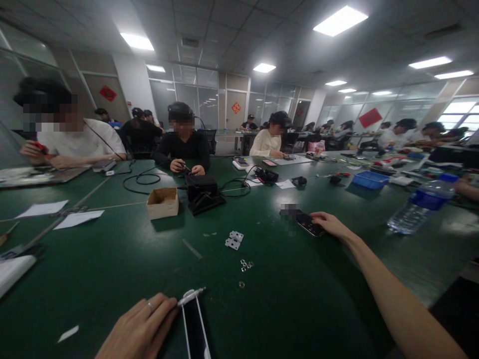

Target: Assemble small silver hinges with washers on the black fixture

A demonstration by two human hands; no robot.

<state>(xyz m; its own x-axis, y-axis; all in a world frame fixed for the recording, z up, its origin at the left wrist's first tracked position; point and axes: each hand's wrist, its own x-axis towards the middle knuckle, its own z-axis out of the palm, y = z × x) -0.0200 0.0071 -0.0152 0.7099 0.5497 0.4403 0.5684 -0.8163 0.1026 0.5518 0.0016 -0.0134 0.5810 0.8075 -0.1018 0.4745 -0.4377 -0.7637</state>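
Note:
My left hand rests on the green table at the bottom edge, fingers curled loosely against a white-framed flat device with a dark face. My right hand is stretched far out to the right, its fingers on a dark phone lying flat. Between the hands lie a small metal hinge and several loose nuts and washers.
A small open cardboard box and a black stand with cables sit ahead. A water bottle lies at right, a blue tray beyond it. Paper sheets lie at left. Other people work across the table.

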